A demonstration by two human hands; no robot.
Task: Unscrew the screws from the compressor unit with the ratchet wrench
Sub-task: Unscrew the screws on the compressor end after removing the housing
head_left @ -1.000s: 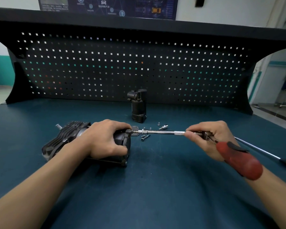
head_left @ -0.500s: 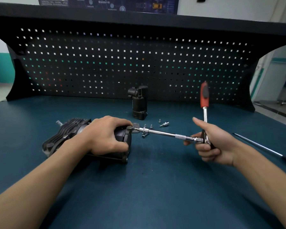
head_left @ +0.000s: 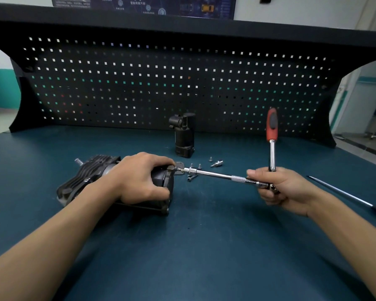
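The black ribbed compressor unit (head_left: 89, 174) lies on its side on the blue bench. My left hand (head_left: 139, 177) grips its right end and holds it down. The ratchet wrench (head_left: 271, 135) has a red and black handle that stands upright, and its long chrome extension (head_left: 217, 175) runs left to a screw on the unit's end face. My right hand (head_left: 278, 187) grips the ratchet head where handle and extension meet. Several loose screws (head_left: 199, 166) lie on the bench just behind the extension.
A small black cylindrical part (head_left: 183, 135) stands upright behind the screws. A loose socket bit (head_left: 217, 164) lies near it. A long screwdriver with a yellow handle (head_left: 356, 198) lies at the right. The black pegboard (head_left: 182, 83) closes off the back of the bench.
The wrench handle swung from pointing down toward me, over my right wrist, up to vertical. My left hand and the compressor unit stayed put.
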